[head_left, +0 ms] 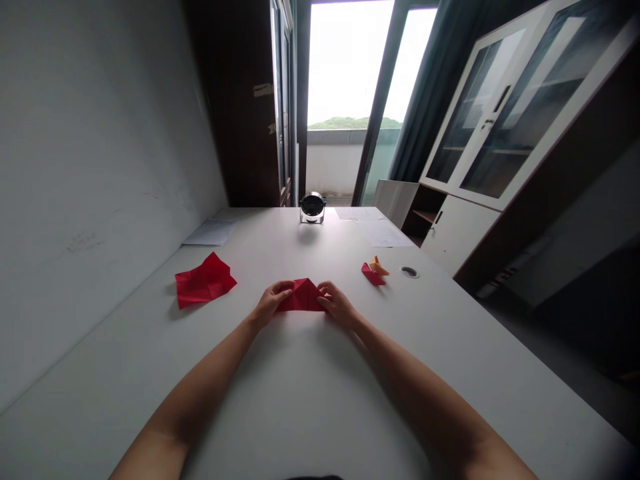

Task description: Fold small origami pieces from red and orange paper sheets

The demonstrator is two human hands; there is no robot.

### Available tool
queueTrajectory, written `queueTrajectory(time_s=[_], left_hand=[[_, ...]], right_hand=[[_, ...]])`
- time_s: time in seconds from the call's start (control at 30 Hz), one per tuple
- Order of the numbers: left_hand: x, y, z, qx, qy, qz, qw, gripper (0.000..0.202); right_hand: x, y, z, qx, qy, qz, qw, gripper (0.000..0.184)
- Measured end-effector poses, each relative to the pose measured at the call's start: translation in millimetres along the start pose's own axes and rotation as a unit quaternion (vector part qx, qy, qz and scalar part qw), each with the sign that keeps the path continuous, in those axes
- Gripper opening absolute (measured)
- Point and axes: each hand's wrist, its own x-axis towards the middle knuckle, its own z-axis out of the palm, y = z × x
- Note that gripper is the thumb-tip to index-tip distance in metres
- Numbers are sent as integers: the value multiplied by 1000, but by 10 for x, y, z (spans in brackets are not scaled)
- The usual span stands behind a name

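Observation:
A folded red paper [302,297] lies on the white table [310,400] in front of me. My left hand [270,303] pinches its left edge, fingers curled onto the paper. My right hand [337,305] presses and grips its right edge in the same way. Both forearms reach forward from the bottom of the view.
A creased red paper sheet [204,281] lies to the left. Small red and orange folded pieces [375,271] sit to the right, beside a cable grommet [410,272]. A small black device [313,207] and white sheets [210,233] lie at the far end. Cabinets [500,133] stand on the right.

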Motion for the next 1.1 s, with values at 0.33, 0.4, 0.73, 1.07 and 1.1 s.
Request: queueTrajectory(time_s=[0.33, 0.4, 0.73, 1.07, 1.1], left_hand=[[-4, 5, 89, -28, 29, -15, 999, 72], [-3, 7, 97, -26, 35, -20, 999, 76], [-42, 18, 155, 31, -46, -39, 998, 61], [-51, -15, 194, 77, -62, -55, 994, 52], [-50, -25, 195, 78, -57, -53, 994, 52]], right_hand=[[-9, -39, 11, -97, 68, -43, 992, 15], [-32, -103, 36, -137, 82, -72, 984, 14], [-110, -313, 95, -256, 99, -186, 943, 13], [-140, -276, 134, -288, 64, -170, 940, 18], [-143, -273, 136, -290, 61, -164, 941, 20]])
